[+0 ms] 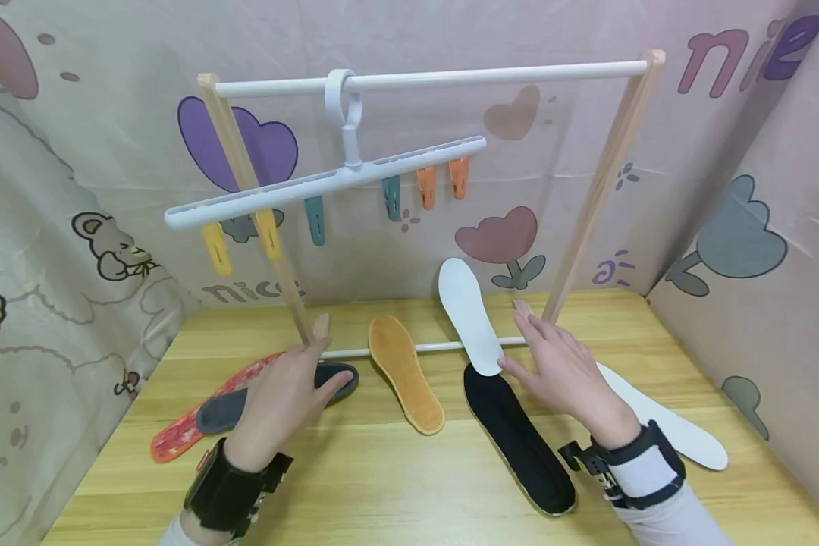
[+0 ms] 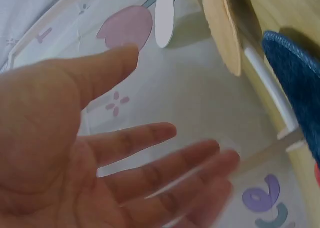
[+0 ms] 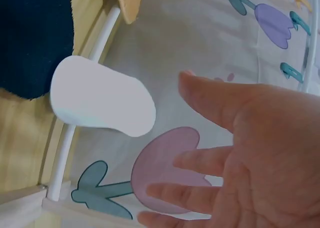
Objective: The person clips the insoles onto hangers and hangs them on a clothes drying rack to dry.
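Observation:
My left hand (image 1: 283,398) hovers open over a dark blue insole (image 1: 337,377) that lies partly on a red patterned insole (image 1: 184,432); its spread fingers (image 2: 150,158) hold nothing. My right hand (image 1: 560,371) is open beside a white insole (image 1: 467,315) that leans over the rack's lower white bar (image 1: 437,347). Its thumb tip is near that insole's heel; contact is unclear. A black insole (image 1: 519,440) lies below the right hand. In the right wrist view the white insole (image 3: 102,98) stands left of the open fingers (image 3: 210,163).
An orange insole (image 1: 406,371) lies in the middle of the wooden table (image 1: 382,485). Another white insole (image 1: 676,428) lies at the right. A wooden rack holds a white clip hanger (image 1: 327,182) with coloured pegs on its top bar (image 1: 437,77). Patterned cloth walls enclose the table.

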A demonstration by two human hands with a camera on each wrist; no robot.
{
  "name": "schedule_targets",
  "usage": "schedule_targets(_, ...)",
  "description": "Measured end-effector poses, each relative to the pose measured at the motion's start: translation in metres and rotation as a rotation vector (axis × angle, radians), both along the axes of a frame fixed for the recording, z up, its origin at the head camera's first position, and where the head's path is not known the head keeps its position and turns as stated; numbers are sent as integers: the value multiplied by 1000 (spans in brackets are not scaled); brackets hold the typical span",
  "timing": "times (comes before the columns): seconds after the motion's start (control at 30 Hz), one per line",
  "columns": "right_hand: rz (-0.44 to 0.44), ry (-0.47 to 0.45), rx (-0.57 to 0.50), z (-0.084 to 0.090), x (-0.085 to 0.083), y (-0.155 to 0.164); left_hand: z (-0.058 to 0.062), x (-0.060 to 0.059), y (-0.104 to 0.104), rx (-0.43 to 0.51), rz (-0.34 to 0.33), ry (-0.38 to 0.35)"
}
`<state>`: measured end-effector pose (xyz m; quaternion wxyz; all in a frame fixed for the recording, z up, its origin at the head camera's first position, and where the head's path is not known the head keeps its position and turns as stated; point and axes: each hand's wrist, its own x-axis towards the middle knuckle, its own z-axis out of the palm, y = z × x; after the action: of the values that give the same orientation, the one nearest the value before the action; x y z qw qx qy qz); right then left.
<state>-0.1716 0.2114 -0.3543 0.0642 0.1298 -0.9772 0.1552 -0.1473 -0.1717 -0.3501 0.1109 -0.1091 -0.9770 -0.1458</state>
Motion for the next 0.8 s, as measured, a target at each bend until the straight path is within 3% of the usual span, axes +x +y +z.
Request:
schedule_targets(0.23, 33, -39, -69, 8, -25, -9, 0, -32, 19, 87, -62, -10)
schedule_targets(0.43, 26, -60, -123, 7, -55, -11, -1, -66, 39, 159, -122, -67)
schedule_targets(0.63, 20, -68, -137, 1, -82, -14, -5, -99, 62, 322, -155, -209)
schedule_targets(0.8, -3, -116, -148, -3, -101, -16, -8, -117, 82, 431, -144, -336)
